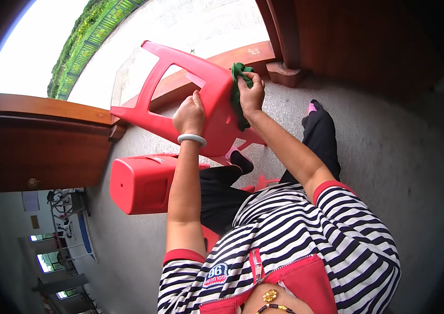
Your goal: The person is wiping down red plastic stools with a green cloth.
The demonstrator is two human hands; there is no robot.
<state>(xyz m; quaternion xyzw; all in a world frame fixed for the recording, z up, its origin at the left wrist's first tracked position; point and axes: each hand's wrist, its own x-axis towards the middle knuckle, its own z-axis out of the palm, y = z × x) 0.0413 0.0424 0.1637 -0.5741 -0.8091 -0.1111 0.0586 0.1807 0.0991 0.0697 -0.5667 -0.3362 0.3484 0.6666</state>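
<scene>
A red plastic stool (222,98) is tilted on its side in front of me, with its legs pointing to the upper left. My left hand (190,114), with a pale bangle at the wrist, grips the stool beside the opening in its side. In my right hand (252,92) is a bunched green cloth (240,103), pinched between thumb and fingers. The cloth lies against the edge of the stool's seat and hangs down over it.
More red stools, nested on their side (139,184), lie at my left. A wooden door sill (241,57) runs behind the held stool, with wooden door panels (41,153) on both sides. My feet rest on the grey floor. Metal-framed equipment (67,204) stands far left.
</scene>
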